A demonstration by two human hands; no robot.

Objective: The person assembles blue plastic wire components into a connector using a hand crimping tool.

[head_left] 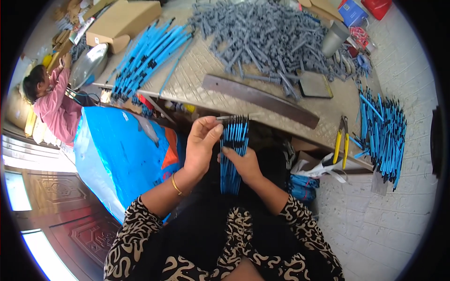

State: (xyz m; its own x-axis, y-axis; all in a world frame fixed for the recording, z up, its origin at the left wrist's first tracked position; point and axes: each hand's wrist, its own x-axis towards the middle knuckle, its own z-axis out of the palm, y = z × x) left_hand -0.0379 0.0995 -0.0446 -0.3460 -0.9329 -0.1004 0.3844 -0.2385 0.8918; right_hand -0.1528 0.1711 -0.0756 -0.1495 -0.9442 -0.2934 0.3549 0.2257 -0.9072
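In front of my body, a bundle of thin blue sticks with black tips (230,175) hangs upright, fanned out at its top. My right hand (244,165) is closed around its middle, thumb across the front. A thin silvery strip (226,117) lies across the black tips at the bundle's upper end. My left hand (200,144), with a gold bangle on the wrist, pinches that strip's left end between thumb and fingers, just beside the bundle. Some of my fingers are hidden behind the bundle.
The table (187,79) ahead bears a heap of grey plastic plugs (267,35), a dark metal bar (260,99), more blue sticks (152,58) and yellow-handled cutters (342,143). Further blue sticks (384,136) are at right. A large blue bag (122,145) and a person in pink (56,103) are left.
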